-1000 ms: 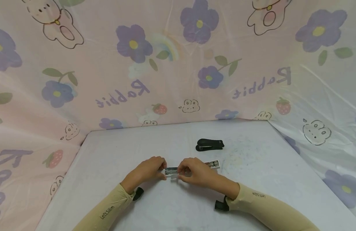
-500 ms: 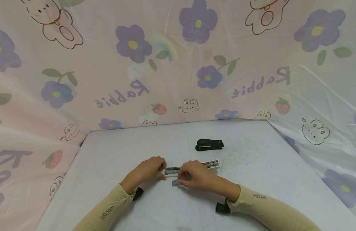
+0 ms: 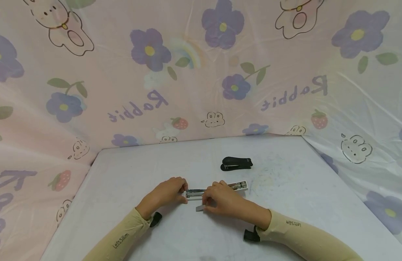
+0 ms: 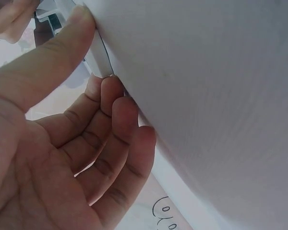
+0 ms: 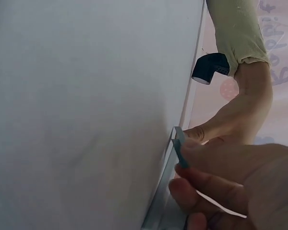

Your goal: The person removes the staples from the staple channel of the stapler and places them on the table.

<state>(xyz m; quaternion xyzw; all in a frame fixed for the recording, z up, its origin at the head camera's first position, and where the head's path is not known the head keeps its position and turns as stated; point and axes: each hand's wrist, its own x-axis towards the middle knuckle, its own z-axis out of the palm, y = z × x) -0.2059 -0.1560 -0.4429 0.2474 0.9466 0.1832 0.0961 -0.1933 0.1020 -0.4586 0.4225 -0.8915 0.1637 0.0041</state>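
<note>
A white stapler [image 3: 195, 198] with its metal magazine exposed lies opened out on the table, its middle hidden behind my right hand [image 3: 224, 199]. My left hand [image 3: 167, 190] grips its left end, thumb on one side and curled fingers on the other in the left wrist view. Just in front of the stapler, my right thumb and fingers pinch a short strip of staples [image 3: 199, 208]. From the right wrist, this strip [image 5: 179, 146] shows as a small channel-shaped piece between the fingertips, close beside the stapler [image 5: 164, 203].
A black stapler [image 3: 236, 164] lies on its side farther back on the white table [image 3: 139, 165]. Printed cloth [image 3: 194, 83] hangs behind the table and along both sides. Black wrist cameras [image 3: 251, 235] stick out from both cuffs.
My right hand has drawn the staple strip away from the stapler, toward the front, and lowered it near the tabletop. The left hand stays on the stapler's end.
</note>
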